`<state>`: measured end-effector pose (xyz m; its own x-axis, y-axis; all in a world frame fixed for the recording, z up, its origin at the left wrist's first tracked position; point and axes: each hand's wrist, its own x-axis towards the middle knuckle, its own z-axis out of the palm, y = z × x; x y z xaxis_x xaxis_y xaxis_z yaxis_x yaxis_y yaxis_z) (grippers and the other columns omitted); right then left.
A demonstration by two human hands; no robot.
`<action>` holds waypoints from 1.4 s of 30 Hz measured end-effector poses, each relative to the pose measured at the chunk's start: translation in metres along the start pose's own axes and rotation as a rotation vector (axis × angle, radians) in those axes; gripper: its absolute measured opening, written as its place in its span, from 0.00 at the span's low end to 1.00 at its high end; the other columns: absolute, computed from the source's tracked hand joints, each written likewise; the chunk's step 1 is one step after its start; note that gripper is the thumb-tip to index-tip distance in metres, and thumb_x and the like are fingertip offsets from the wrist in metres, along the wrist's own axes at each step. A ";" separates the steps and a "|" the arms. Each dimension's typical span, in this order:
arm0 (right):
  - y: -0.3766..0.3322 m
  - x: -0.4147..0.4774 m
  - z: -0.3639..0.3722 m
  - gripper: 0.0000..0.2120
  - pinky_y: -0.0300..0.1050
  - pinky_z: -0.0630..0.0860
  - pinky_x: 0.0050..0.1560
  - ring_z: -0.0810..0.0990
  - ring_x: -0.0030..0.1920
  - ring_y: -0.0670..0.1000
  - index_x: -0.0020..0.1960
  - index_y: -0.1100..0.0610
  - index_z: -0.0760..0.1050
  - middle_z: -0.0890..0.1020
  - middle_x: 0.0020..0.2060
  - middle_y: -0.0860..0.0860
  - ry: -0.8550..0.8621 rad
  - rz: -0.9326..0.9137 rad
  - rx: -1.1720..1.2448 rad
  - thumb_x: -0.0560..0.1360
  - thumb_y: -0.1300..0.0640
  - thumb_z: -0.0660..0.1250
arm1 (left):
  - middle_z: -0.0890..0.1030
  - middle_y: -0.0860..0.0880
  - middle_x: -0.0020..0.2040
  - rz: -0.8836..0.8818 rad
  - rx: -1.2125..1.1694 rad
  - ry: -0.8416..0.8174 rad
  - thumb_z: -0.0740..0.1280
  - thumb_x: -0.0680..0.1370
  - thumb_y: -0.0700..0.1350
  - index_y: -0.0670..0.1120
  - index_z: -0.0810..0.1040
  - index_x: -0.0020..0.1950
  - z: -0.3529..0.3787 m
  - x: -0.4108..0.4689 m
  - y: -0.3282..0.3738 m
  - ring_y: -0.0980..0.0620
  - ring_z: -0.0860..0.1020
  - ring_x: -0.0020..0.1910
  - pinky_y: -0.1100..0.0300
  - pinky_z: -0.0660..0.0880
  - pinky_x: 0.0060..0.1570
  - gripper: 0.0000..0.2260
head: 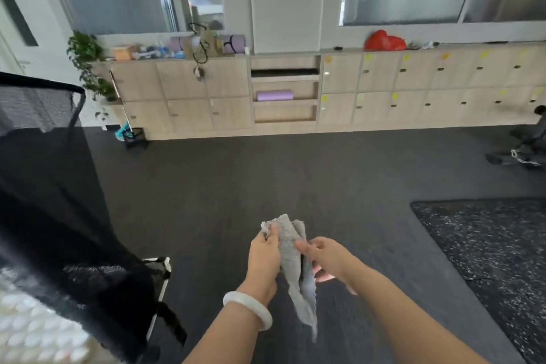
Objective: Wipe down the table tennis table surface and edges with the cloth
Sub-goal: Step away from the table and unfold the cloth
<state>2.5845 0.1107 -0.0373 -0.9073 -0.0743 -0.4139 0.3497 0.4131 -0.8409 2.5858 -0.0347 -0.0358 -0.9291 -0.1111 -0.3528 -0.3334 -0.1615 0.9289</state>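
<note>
Two hands, left hand (263, 257) and right hand (328, 260), fingers gripping one grey cloth (291, 248).

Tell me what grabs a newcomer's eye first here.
At bottom centre, the left hand and right hand hold a crumpled grey cloth over the dark floor, with a white bangle on the left wrist. At the back right, a bright red bundle sits on top of the wooden lockers. At lower left, white balls lie beside a black net.
</note>
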 end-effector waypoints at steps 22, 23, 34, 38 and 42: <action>-0.137 0.366 -0.217 0.11 0.51 0.83 0.46 0.85 0.49 0.57 0.57 0.67 0.79 0.85 0.50 0.61 0.084 -0.251 0.663 0.79 0.61 0.67 | 0.84 0.42 0.50 -0.086 -0.312 -0.247 0.69 0.78 0.44 0.38 0.83 0.53 0.170 0.371 0.164 0.49 0.83 0.47 0.58 0.79 0.47 0.10; -0.146 0.384 -0.231 0.09 0.49 0.82 0.44 0.86 0.48 0.55 0.56 0.66 0.79 0.85 0.49 0.60 0.054 -0.252 0.652 0.79 0.62 0.66 | 0.85 0.44 0.47 -0.049 -0.275 -0.234 0.68 0.78 0.42 0.39 0.83 0.50 0.180 0.389 0.170 0.51 0.84 0.44 0.60 0.79 0.43 0.08; -0.179 0.602 -0.364 0.09 0.59 0.79 0.58 0.82 0.52 0.59 0.50 0.64 0.83 0.84 0.49 0.61 0.431 -0.081 0.488 0.77 0.58 0.71 | 0.77 0.43 0.42 0.087 -0.025 0.251 0.63 0.82 0.41 0.42 0.75 0.45 0.206 0.620 0.237 0.44 0.76 0.43 0.51 0.77 0.43 0.07; -0.203 0.695 -0.397 0.12 0.52 0.82 0.46 0.82 0.46 0.57 0.55 0.66 0.81 0.83 0.47 0.60 0.379 -0.040 0.412 0.77 0.58 0.71 | 0.75 0.40 0.43 0.083 0.124 0.235 0.63 0.81 0.37 0.40 0.72 0.44 0.205 0.726 0.269 0.44 0.74 0.43 0.52 0.74 0.42 0.06; -0.249 0.785 -0.421 0.17 0.61 0.78 0.58 0.82 0.53 0.64 0.56 0.70 0.79 0.83 0.53 0.65 0.468 0.011 0.346 0.76 0.57 0.73 | 0.76 0.40 0.44 0.052 0.043 0.104 0.63 0.80 0.32 0.37 0.73 0.50 0.216 0.819 0.310 0.46 0.77 0.40 0.56 0.76 0.41 0.02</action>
<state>1.6866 0.3312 -0.0060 -0.8821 0.3704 -0.2912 0.3444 0.0852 -0.9349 1.6865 0.0361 -0.0126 -0.9245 -0.2193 -0.3118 -0.2938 -0.1111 0.9494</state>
